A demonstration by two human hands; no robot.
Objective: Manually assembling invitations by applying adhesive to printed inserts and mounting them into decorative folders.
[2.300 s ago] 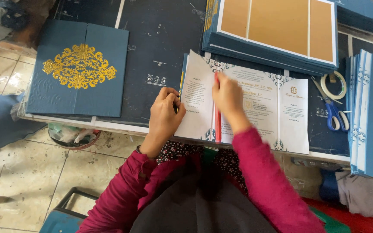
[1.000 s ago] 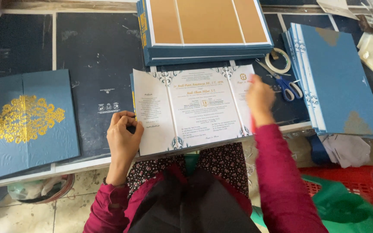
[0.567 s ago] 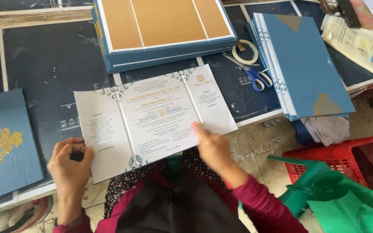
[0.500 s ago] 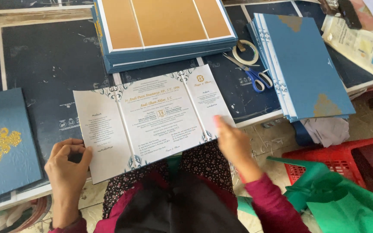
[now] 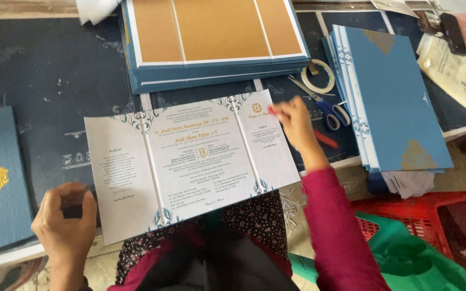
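Head view: unfolded card (image 5: 190, 164), long axis left-right; right hand (image 5: 296, 121) pinching red strip (image 5: 272, 111), left hand (image 5: 67, 218) curled.

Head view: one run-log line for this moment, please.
left hand: on dark table, at edge of unfolded card | right hand: fingertips on card's right panel, red bit at fingertips | scissors: beside right hand
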